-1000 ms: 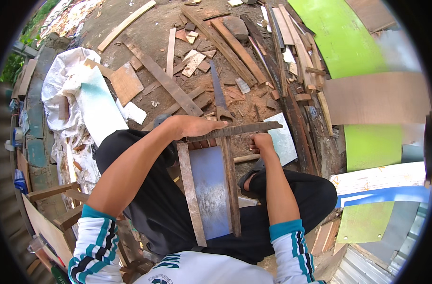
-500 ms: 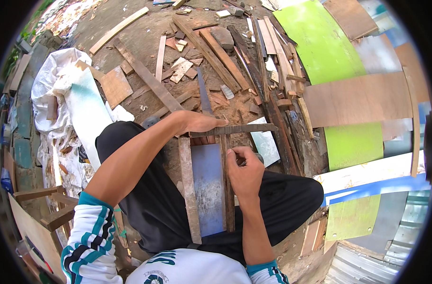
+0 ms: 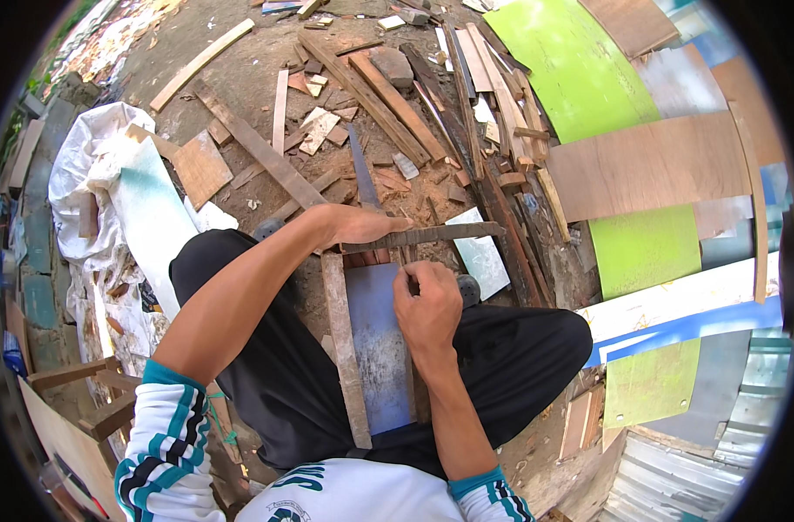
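Between my legs leans a small wooden frame with a worn blue panel (image 3: 375, 348) between two upright strips. The pale left strip (image 3: 346, 348) shows along its length, while my right arm partly covers the other. Across the top runs a dark wooden strip (image 3: 453, 232), reaching past the frame on the right. My left hand (image 3: 362, 226) is closed over this strip near its left part, its fingers mostly hidden behind. My right hand (image 3: 427, 300) is curled just below the strip, by the panel's upper right corner, fingertips pinched together; anything in them cannot be made out.
Beyond my left hand lies a tapered saw-like blade (image 3: 360, 170). Wood offcuts and long boards (image 3: 397, 104) litter the ground ahead. White sheeting (image 3: 93, 165) lies left. Green panels (image 3: 580, 70) and a brown plywood sheet (image 3: 649, 174) lie right.
My right hand has moved a little left, from the right upright strip to over the panel's upper corner. My left hand keeps its hold on the cross strip. The view has shifted slightly.
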A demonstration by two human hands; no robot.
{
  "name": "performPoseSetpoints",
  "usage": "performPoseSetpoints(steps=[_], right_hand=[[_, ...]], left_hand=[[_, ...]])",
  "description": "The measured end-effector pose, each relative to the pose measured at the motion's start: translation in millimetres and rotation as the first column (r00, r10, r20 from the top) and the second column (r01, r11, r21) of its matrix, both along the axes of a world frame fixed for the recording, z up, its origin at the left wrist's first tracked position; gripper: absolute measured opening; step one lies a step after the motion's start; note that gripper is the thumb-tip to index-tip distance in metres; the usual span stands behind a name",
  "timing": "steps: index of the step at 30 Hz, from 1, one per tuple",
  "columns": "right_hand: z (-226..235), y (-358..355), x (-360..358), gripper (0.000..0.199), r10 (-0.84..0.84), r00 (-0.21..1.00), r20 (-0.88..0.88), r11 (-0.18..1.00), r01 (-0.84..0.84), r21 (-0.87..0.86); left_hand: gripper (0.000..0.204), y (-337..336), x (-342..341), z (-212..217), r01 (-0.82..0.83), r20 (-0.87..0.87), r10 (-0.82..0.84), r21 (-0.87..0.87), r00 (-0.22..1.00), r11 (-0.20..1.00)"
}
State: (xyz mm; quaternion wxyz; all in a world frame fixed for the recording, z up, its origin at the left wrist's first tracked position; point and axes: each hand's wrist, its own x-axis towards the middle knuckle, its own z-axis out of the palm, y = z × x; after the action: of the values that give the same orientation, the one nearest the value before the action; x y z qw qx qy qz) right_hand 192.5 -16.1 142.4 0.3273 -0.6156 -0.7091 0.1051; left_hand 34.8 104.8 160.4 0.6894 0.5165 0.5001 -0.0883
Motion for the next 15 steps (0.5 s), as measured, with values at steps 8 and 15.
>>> performPoseSetpoints(steps=[8,15], right_hand=[[1.2,3.7,-5.1,0.009,-0.026,1.000,0.003,0.999,0.026,-0.045],[4.1,4.3,-5.4,0.011,-0.025,1.000,-0.009,0.996,0.024,-0.081]], left_hand=[[0.075,2.6,-1.2,-11.4,0.025,0.021,-0.026,0.046,0.999,0.999],[0.079,3.1,-1.7,-8.7,0.069,-0.010,-0.069,0.071,0.998,0.995]])
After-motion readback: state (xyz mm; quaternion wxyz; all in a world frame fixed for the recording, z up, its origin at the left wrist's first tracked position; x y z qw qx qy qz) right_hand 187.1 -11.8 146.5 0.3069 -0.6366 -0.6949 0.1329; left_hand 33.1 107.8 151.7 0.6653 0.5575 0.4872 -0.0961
